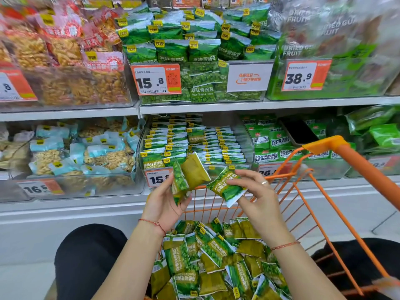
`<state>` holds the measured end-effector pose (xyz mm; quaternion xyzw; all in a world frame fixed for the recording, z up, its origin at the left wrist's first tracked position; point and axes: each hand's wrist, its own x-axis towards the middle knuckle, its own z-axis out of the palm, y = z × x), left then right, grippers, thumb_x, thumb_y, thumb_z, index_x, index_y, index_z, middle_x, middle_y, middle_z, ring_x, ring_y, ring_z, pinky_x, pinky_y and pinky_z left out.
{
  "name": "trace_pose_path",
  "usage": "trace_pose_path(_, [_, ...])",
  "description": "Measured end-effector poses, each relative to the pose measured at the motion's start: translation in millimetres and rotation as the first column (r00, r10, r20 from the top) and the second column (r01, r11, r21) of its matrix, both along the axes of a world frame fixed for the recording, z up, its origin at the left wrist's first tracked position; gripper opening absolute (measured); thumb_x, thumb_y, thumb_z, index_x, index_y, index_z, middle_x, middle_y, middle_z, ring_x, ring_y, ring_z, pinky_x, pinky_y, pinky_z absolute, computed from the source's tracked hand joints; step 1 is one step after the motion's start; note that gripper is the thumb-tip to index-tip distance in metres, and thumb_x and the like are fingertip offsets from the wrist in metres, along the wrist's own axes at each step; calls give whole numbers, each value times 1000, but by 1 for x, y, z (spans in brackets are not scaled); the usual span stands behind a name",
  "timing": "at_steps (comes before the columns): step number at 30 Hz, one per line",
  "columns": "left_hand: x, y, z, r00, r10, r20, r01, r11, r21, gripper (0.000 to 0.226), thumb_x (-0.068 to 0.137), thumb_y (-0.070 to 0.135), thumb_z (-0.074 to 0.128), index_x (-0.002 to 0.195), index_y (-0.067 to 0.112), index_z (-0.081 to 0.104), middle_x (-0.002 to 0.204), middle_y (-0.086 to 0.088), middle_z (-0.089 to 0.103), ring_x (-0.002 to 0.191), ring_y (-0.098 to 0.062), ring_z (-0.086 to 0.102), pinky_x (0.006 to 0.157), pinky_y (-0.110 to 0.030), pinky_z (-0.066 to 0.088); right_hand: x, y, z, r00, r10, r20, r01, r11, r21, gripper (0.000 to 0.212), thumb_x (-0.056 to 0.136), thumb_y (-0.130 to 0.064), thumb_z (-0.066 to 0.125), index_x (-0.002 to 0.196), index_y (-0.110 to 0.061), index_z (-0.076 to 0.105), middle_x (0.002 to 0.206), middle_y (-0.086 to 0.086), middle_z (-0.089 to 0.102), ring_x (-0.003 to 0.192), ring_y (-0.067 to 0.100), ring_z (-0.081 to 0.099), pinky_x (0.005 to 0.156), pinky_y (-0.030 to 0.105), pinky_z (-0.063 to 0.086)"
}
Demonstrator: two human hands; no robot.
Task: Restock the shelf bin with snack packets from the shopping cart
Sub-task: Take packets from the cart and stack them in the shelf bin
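My left hand (166, 202) grips a small stack of green pea snack packets (190, 174), held upright in front of the lower shelf bin. My right hand (257, 195) pinches one more green packet (225, 187) just to the right of that stack, tilted, a little apart from it. Both hands hover above the orange shopping cart (320, 146), which holds several loose green packets (216, 256). The clear shelf bin (246, 135) straight ahead on the lower shelf holds neat rows of the same packets with a 15.8 price tag on its front.
The upper shelf carries a bin of green pea packets (194, 50) and dried fruit bags (324, 40). Nut packets (86, 152) fill the bin to the left, other green packets (277, 139) the bin to the right. My dark-clothed knees (86, 256) flank the cart.
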<state>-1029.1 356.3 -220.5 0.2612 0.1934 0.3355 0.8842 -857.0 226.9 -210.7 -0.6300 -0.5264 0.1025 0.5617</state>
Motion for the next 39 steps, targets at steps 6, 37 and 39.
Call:
trace_pose_path(6, [9, -14, 3, 982, -176, -64, 178, 983, 36, 64, 35, 27, 97, 93, 8, 77, 107, -16, 70, 93, -31, 70, 75, -44, 59, -6, 4, -4, 986, 29, 163, -30, 1000, 1, 65, 71, 20, 59, 97, -39, 63, 122, -18, 48, 110, -18, 44, 90, 2, 37])
trace_pose_path(37, [15, -23, -2, 816, 480, -321, -86, 651, 754, 20, 82, 22, 66, 96, 8, 62, 92, 7, 71, 92, -8, 66, 81, -28, 52, 5, 5, 2, 178, -304, -936, -191, 922, -336, 13, 96, -19, 54, 103, -8, 55, 100, 13, 62, 94, 28, 62, 75, 39, 52])
trace_pose_path(39, [16, -31, -7, 719, 687, -100, -39, 183, 982, 10, 82, 11, 71, 86, 14, 62, 100, 15, 68, 102, 2, 61, 90, -16, 47, 4, 5, 3, 127, -255, -959, -199, 940, -276, 17, 97, -18, 50, 108, -5, 53, 106, 15, 58, 99, 30, 60, 80, 40, 52])
